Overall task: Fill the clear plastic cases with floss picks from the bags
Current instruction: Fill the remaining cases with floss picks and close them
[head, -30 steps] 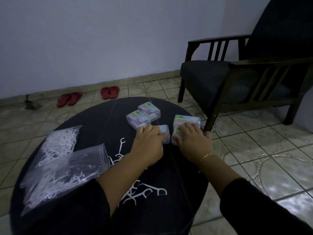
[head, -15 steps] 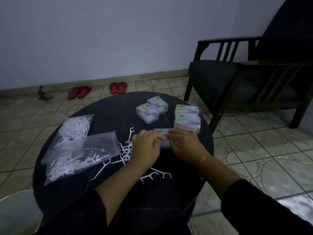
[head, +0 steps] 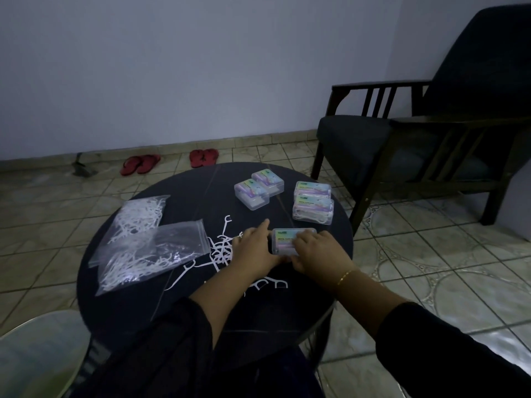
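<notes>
- Armchair point(head: 416, 145), dark, on the tiled floor point(head: 416, 254) beyond the fingers; red sandals point(head: 172, 162) by the wall.
- Round black table point(head: 143, 297).
- Two bags point(head: 143, 242) of floss picks, left of the fingers.
- Four cases point(head: 287, 196), just beyond the fingertips.
- Left hand point(head: 254, 254) and right hand point(head: 319, 254), fingers curled round one clear plastic case point(head: 283, 239) between them (lid probably being opened; loading the loose picks point(head: 221, 248) comes next).

You have drawn one clear case point(head: 290, 241) back from the stacked cases point(head: 313, 206) at 1 o'clock toward the worktop's point(head: 172, 311) centre. Your left hand point(head: 254, 251) and right hand point(head: 319, 252), formerly farther out, now flank it in a two-sided grip.
</notes>
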A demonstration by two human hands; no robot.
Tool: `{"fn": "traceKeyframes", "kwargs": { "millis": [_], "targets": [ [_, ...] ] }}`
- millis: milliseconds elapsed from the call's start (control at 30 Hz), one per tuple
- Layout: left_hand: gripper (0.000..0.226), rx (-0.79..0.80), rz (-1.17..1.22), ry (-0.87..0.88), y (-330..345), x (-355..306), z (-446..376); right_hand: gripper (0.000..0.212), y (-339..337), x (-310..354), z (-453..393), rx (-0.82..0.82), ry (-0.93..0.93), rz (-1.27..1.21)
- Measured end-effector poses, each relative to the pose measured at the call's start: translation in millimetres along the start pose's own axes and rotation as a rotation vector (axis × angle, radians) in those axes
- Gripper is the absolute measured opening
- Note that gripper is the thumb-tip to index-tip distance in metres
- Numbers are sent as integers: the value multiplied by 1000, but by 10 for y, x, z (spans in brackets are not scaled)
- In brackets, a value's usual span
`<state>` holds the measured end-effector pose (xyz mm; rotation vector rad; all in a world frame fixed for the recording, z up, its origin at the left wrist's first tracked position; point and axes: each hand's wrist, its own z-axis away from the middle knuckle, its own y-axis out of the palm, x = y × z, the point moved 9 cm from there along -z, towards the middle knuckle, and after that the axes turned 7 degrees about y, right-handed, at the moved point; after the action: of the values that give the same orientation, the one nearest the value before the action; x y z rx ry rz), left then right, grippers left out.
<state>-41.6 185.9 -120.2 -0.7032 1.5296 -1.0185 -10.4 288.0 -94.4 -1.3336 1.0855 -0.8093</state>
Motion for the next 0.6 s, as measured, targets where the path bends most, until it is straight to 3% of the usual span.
{"fn": "traceKeyframes", "kwargs": {
  "millis": [133,233,400,467,600],
  "targets": [
    [92,-2,37,-9,0,-18,54,43,-27,15,-9,18,22,6],
    [97,12,60,-13,8,3,66,40,-125,-73,4,-32,63,-145],
    [98,5,88,-23,63,123,34,23,-311,-517,47,-405,404,-766],
    [98,-7,93,0,57,103,43,16,-261,-690,73,-505,583,-797],
    [101,-11,93,28,35,55,47,36,-11,-837,-16,-347,729,-686]
  ]
}}
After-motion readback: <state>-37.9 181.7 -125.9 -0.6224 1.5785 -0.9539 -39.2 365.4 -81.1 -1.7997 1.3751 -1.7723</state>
